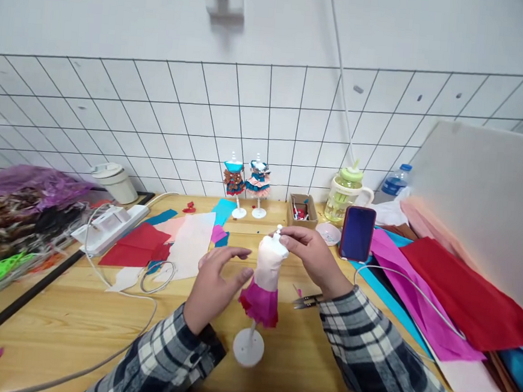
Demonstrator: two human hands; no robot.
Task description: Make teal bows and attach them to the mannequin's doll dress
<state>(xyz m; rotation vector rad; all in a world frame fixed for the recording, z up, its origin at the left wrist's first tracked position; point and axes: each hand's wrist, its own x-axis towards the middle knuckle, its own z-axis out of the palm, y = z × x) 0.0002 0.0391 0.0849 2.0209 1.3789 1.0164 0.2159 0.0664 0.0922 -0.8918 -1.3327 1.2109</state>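
In front of me is a miniature dress form (270, 269) with a pale pink bodice, a magenta skirt showing some red at its left edge, and a round white base (248, 347). My right hand (309, 251) pinches it at the neck and shoulder, thumb and fingers closed there. To the left of the bodice, my left hand (221, 283) holds nothing; its thumb and fingers are apart, close to the form. I cannot tell whether the base rests on the table. Small thread snips (307, 301) lie under my right wrist.
Two dressed miniature forms (234, 179) stand by the wall. Red paper-like sheets (135, 244), a power strip (109, 229) and cables lie left. A small box (302, 211), a green-lidded jug (343, 193), a phone (357, 234) and magenta sheets (425, 299) are right.
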